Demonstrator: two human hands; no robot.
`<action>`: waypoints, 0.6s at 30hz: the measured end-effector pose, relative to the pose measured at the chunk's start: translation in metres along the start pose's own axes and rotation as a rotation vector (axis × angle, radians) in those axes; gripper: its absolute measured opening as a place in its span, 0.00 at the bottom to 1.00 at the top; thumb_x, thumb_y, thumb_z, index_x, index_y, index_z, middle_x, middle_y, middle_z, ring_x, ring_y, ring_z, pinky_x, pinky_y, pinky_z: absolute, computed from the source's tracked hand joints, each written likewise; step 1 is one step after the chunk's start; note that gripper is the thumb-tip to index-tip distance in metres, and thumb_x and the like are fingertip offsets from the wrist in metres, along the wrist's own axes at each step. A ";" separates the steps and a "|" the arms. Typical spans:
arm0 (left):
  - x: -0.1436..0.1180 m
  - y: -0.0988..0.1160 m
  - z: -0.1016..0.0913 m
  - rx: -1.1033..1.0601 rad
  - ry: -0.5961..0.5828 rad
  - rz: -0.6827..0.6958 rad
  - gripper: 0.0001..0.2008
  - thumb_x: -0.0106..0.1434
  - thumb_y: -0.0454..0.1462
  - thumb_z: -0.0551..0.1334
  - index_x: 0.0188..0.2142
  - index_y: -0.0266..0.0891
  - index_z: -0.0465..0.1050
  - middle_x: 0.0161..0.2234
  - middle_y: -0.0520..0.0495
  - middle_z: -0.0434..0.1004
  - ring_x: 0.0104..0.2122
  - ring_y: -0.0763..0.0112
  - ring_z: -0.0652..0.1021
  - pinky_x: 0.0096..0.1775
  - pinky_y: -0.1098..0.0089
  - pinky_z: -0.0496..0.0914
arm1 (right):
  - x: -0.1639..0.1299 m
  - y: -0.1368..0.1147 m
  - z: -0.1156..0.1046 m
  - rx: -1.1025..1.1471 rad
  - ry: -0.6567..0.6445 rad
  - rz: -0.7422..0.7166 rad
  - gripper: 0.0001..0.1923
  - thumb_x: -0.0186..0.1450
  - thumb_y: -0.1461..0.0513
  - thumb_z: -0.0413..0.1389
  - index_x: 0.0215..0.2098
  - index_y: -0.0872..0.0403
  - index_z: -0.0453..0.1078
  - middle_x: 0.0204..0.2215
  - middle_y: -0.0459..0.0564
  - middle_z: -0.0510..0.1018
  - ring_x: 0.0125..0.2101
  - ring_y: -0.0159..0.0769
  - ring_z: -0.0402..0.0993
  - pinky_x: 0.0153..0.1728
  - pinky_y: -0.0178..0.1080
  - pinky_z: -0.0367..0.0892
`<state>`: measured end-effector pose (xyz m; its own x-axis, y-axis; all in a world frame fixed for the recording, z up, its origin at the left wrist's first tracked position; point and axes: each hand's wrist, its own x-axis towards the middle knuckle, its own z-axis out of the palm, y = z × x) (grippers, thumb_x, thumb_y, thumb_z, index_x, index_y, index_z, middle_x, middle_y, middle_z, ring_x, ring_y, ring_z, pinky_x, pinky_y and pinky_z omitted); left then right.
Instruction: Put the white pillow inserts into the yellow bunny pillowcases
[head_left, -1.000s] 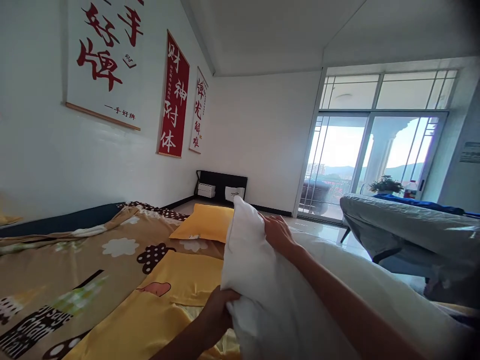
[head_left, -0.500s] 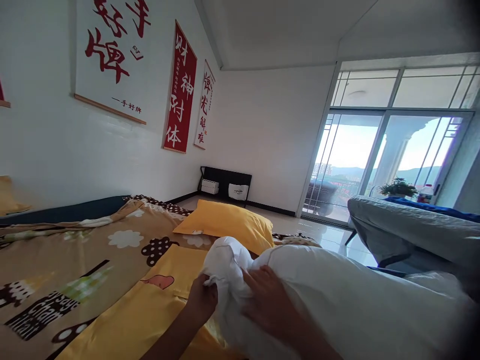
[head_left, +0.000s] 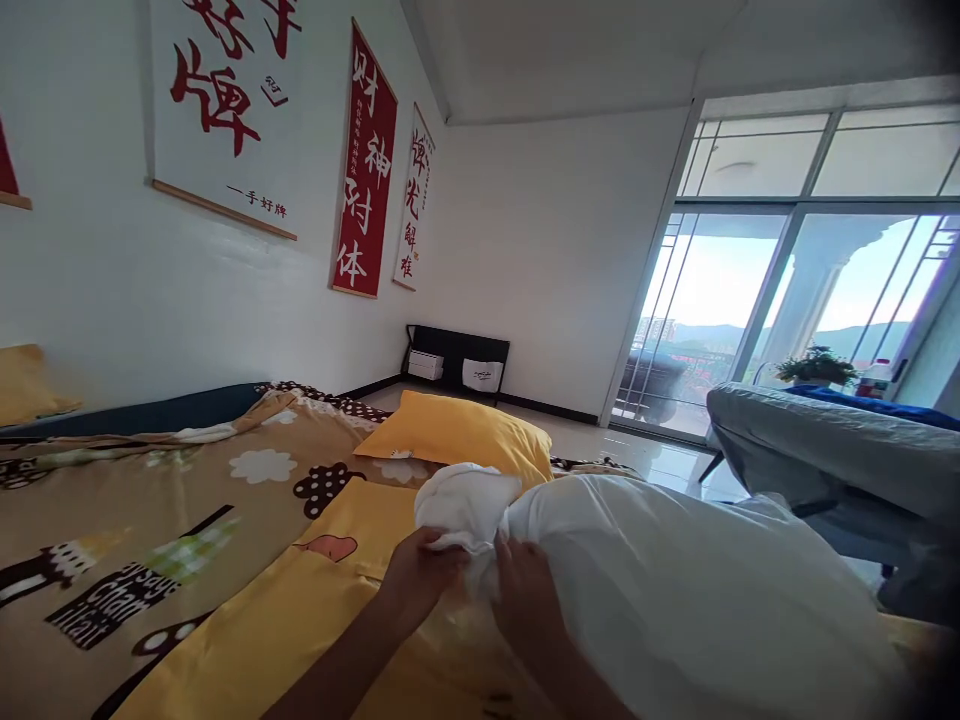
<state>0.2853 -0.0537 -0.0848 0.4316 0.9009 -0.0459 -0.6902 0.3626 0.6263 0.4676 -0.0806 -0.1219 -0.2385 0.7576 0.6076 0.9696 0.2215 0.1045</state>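
Observation:
A big white pillow (head_left: 675, 590) lies across the bed in front of me. Its left end is bunched into a knot of white cloth. My left hand (head_left: 417, 580) grips that bunched end from the left. My right hand (head_left: 525, 600) pinches the same neck of cloth from the right, fingers closed on it. Under both hands lies a flat yellow pillowcase (head_left: 300, 620) with a small cartoon print. Just beyond the bunched end rests a yellow pillow (head_left: 461, 440).
A brown cartoon-patterned bedsheet (head_left: 150, 520) covers the bed along the white wall with hanging scrolls (head_left: 364, 170). A grey-covered bed (head_left: 825, 450) stands at the right. Glass balcony doors (head_left: 750, 310) are behind it. A black shelf (head_left: 457, 360) sits in the far corner.
The pillow was held upright a second ago and now lies flat. My right hand came off its top down to the bunched end beside my left hand.

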 end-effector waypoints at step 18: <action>-0.022 -0.043 -0.071 2.087 -0.424 0.131 0.13 0.65 0.37 0.53 0.35 0.38 0.77 0.37 0.42 0.80 0.40 0.61 0.78 0.54 0.55 0.62 | 0.100 0.035 -0.152 -0.475 -0.339 0.002 0.26 0.68 0.68 0.42 0.63 0.57 0.58 0.39 0.60 0.80 0.39 0.46 0.77 0.43 0.46 0.64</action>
<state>0.2643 -0.0723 -0.1662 0.7242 0.6896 0.0054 0.6449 -0.6800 0.3489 0.4858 -0.0908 0.0621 -0.1653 0.9292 0.3306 0.8700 -0.0206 0.4927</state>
